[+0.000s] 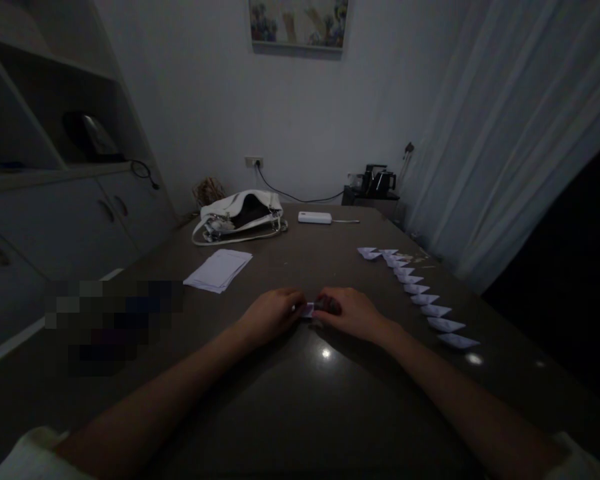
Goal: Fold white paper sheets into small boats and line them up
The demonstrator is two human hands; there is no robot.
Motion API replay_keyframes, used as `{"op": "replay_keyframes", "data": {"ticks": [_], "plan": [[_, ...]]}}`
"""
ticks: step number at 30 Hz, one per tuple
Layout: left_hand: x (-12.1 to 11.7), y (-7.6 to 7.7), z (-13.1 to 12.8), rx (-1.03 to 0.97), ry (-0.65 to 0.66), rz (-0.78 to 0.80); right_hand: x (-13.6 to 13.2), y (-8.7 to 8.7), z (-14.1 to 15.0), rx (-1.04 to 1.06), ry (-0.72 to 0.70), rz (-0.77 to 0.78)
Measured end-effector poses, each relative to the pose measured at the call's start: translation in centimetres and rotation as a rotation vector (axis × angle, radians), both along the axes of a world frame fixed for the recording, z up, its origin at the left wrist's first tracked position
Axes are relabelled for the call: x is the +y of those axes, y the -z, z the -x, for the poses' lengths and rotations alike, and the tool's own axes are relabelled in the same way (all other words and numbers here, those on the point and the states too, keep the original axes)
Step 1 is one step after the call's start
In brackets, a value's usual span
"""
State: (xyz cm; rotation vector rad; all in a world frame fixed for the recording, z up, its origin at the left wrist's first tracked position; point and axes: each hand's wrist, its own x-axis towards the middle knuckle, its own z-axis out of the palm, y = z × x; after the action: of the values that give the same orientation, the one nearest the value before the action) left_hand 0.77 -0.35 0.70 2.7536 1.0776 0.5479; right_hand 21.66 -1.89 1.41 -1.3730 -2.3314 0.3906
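Both hands are working on one small folded paper (307, 310), which is sitting nearer the wearer than the white bag (243, 230), the landmark, and to its right. The left hand (275, 312) is pinching one end with narrowed fingers; the right hand (353, 312) is gripping the other end in a similarly closed pose. Whether the paper is touching the bench (300, 413) is not showing clearly.

The step in hand is appearing to be a fold or crease at close range. Any adjustment is likely calling for light, even fingertip pressure from both sides, the piece looking thin and small. Its exact fold is remaining too small to tell.

Regarding containers, the bag is lying with its mouth gaping; its interior is showing dark, and its contents are not being made out. Beyond the bag and to its right, a black jug (381, 181) is standing on a dark stand (370, 198); what it is holding is not visible.

Loose paper sheets (220, 269) are lying in a stack just on the near side of the bag. Folded paper boats (416, 289) are forming a slanting row well to the bag's right.
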Motion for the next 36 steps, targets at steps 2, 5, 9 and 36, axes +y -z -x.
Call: {"op": "replay_keyframes", "data": {"ticks": [2,5,9,36], "plan": [[-0.2,-0.2,0.0,-0.068,-0.028,0.021,0.1,0.2,0.1,0.050,-0.016,0.026],[-0.4,-0.4,0.0,-0.161,-0.028,0.068,0.2,0.5,0.3,0.170,-0.050,0.065],[-0.8,-0.5,-0.2,-0.243,-0.006,0.118,0.2,0.6,0.6,0.294,-0.077,0.088],[-0.3,0.8,-0.6,-0.290,-0.179,0.256,1.3,2.1,0.0,0.478,-0.072,0.286]]}}
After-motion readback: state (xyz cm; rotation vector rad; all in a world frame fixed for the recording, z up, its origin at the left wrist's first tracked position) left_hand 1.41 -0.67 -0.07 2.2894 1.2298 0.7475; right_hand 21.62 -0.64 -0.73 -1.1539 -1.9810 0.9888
